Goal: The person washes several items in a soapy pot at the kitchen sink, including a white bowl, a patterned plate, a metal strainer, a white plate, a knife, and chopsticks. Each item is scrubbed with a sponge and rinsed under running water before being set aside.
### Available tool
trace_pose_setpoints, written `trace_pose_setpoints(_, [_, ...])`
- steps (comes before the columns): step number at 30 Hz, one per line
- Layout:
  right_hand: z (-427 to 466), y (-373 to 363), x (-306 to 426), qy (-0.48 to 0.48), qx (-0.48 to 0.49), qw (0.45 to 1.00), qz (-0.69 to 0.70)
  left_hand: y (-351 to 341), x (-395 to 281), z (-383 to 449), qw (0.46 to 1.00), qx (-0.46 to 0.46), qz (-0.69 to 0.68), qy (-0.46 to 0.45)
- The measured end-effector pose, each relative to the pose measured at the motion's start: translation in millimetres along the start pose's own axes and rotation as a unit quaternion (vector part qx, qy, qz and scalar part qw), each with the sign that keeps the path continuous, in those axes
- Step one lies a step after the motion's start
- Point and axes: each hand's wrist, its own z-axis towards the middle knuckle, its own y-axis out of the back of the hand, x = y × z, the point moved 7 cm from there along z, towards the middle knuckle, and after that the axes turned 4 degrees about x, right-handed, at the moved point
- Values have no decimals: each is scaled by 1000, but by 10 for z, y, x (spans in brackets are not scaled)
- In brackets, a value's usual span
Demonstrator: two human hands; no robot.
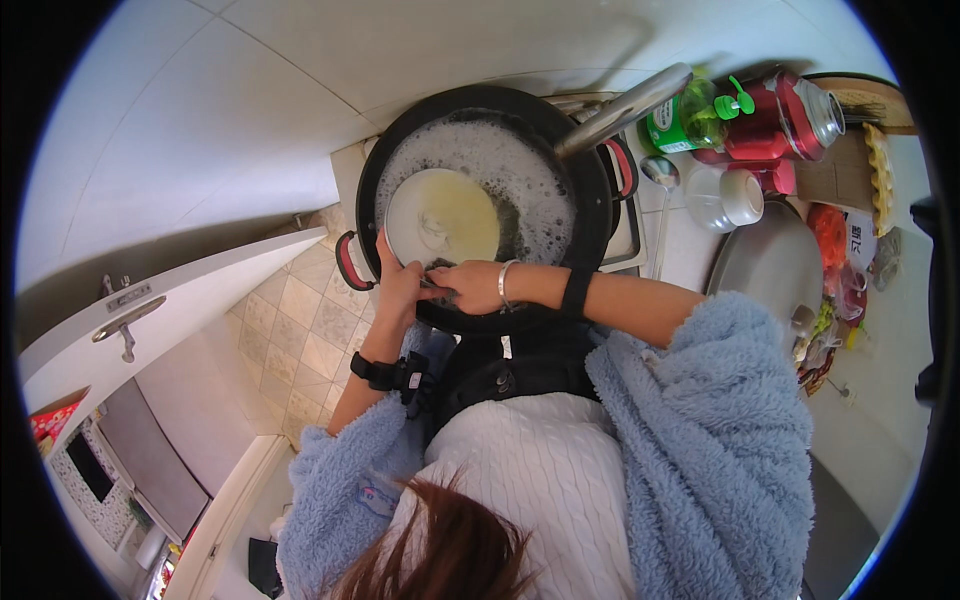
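Note:
A large black wok [592, 225] with red-lined handles holds foamy water [480, 139]. Over its left part is a round, pale yellowish-white dish [450, 214], which looks like a bowl or plate, partly among the suds. My left hand [401, 274] grips the dish's near rim, thumb and fingers around the edge. My right hand [472, 286] lies against the left fingertips at the near side of the wok, fingers bent around something small and thin that is mostly hidden. A metal pipe or handle [622, 112] slants over the wok's far right rim.
Right of the wok are a metal ladle [660, 172], a green pump bottle of dish soap [682, 120], a red vacuum flask [780, 120], a clear jar [709, 199] and a large metal lid [772, 262]. A white door [172, 300] stands ajar at left above a tiled floor [300, 330].

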Motion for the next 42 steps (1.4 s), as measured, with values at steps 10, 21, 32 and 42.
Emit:
trace_pose_setpoints(10, [65, 380, -757, -89, -168, 931, -312, -31, 71, -8, 995, 70, -17, 72])
trace_pose_setpoints(21, [73, 18, -394, 75, 169, 983, 17, 109, -12, 40, 996, 62, -34, 59])
trace_pose_setpoints(32, [222, 245, -307, 87, -89, 984, -125, 110, 132, 83, 994, 73, -10, 82])
trace_pose_setpoints(42, [-88, 648, -635, -90, -6, 888, -451, 247, 13, 142, 992, 88, -47, 82])
